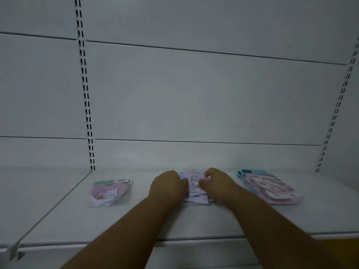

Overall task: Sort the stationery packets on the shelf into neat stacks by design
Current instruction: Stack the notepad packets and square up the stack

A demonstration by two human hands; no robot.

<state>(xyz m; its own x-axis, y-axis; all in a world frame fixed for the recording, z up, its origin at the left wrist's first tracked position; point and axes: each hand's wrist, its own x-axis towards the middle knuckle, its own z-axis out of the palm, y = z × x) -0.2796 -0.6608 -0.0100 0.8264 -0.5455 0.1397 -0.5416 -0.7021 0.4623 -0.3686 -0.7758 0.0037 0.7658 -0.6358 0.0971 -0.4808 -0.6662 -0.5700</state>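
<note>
Hands meet at lower centre of frame over lilac packet stack (195, 188) on white shelf (136, 220). Left hand (168, 186) curled against stack's left edge, right hand (217, 184) curled on its right edge, fingertips pinching top packet. Heart-shaped pink packet (110, 193) lies lower left, well apart. Pink stack (272, 188) over blue packets (245, 174) sits lower right, near right forearm.

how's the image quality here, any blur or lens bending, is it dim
Head view: dim, flat, bluish light with only faint shadows; the wide lens bows the slotted uprights and panel seams; the hands and the middle packet stack are soft, so its print is unreadable; no glare on the shelf.
</note>
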